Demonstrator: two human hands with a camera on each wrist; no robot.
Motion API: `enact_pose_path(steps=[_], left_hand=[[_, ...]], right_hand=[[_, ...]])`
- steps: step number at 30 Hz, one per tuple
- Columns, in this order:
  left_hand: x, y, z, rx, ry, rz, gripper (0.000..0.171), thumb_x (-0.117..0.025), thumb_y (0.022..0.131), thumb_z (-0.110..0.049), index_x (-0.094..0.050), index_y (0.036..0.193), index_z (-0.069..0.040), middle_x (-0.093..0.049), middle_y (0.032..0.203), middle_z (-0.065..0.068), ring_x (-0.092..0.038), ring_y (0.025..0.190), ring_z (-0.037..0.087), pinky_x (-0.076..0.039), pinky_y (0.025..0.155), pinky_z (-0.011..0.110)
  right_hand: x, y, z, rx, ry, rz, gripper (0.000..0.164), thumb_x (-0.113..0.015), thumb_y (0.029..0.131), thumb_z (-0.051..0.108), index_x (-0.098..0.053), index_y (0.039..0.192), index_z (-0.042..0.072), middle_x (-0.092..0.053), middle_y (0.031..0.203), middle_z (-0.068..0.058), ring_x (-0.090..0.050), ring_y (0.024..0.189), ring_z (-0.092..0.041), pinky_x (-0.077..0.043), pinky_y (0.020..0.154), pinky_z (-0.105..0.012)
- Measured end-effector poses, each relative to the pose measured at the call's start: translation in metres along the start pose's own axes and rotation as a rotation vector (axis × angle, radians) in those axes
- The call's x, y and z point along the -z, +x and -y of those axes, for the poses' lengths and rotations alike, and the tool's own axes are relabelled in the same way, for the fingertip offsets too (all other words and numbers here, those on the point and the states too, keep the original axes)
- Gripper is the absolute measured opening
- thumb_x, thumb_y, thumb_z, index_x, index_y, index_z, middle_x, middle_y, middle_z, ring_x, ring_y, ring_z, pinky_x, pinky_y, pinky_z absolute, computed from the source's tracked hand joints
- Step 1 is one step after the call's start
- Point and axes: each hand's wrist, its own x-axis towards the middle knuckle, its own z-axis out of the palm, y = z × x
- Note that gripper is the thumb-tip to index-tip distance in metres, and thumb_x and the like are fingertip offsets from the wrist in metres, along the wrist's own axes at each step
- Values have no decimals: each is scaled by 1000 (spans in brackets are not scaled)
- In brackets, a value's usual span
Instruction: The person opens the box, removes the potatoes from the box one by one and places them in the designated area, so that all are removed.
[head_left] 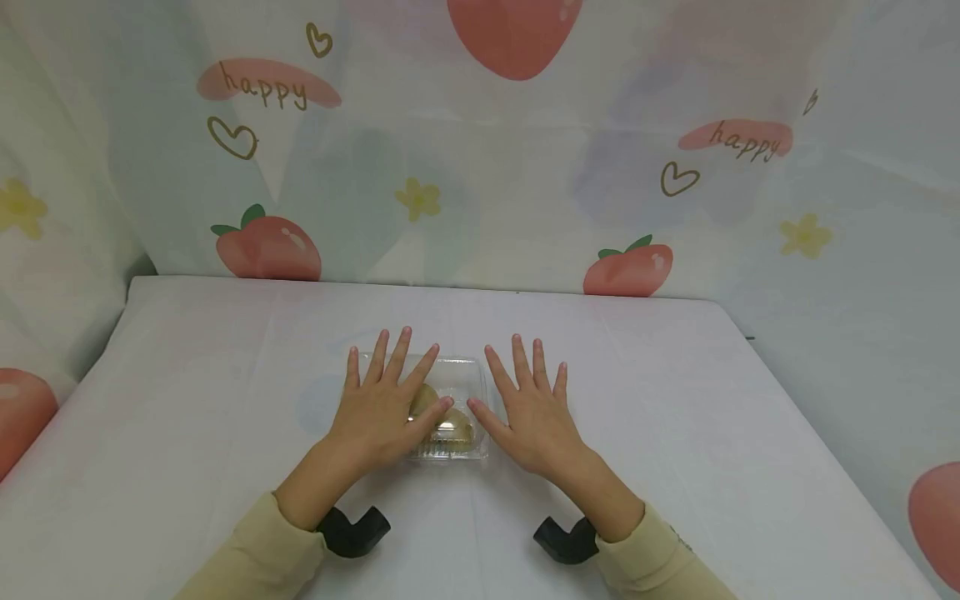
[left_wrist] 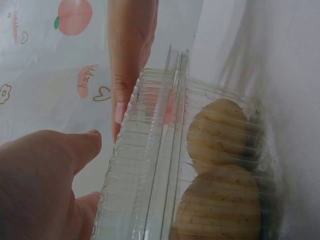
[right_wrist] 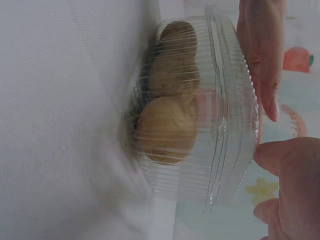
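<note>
A clear plastic clamshell box point(head_left: 472, 379) with ribbed sides sits on the white table, its lid down. Inside lie tan potatoes point(left_wrist: 220, 200), pressed side by side and visible through the wall in both wrist views. My left hand point(head_left: 378, 417) is spread flat above the box, hiding its left part in the head view. Just to the right of the box, my right hand point(head_left: 536, 425) is spread too, its thumb tip close to the box's edge. In the right wrist view, the box's rim point(right_wrist: 220, 100) runs between base and lid. Neither hand grips anything.
A white cloth covers the table point(head_left: 225, 400), which ends at a straight back edge. Behind it hangs a curtain point(head_left: 480, 167) printed with fruit, flowers and hearts. Black curved pieces point(head_left: 356, 533) stick out by both wrists, beside the beige sleeves point(head_left: 258, 546).
</note>
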Motion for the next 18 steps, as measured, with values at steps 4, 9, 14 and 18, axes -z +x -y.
enact_pose_path(steps=[4,9,14,18], left_hand=[[0,0,1,2,1,6,69,-32,88,-63,-25,145,-24,-6,151,11,2,137,33,7,104,57],[0,1,1,-1,-2,8,69,-32,88,-63,-25,145,-24,-6,151,11,3,137,32,7,104,57],[-1,-1,2,-3,-5,0,70,-31,88,-64,-25,145,-24,-6,152,11,4,137,31,6,104,56],[-2,-5,5,-8,-16,-1,70,-31,88,-63,-24,146,-24,-7,152,11,4,137,31,4,105,56]], right_hand=[[-1,1,0,2,4,2,69,-40,91,55,-23,146,17,-8,149,-20,1,135,-39,-5,100,-65],[-1,1,0,7,16,-3,68,-40,91,54,-23,146,17,-8,150,-19,3,135,-38,-5,100,-65],[0,0,0,3,34,-2,68,-39,91,54,-21,146,18,-7,150,-18,2,135,-38,-4,101,-64],[-1,-1,0,8,46,-3,68,-38,91,55,-22,146,18,-8,150,-17,2,136,-37,-5,102,-63]])
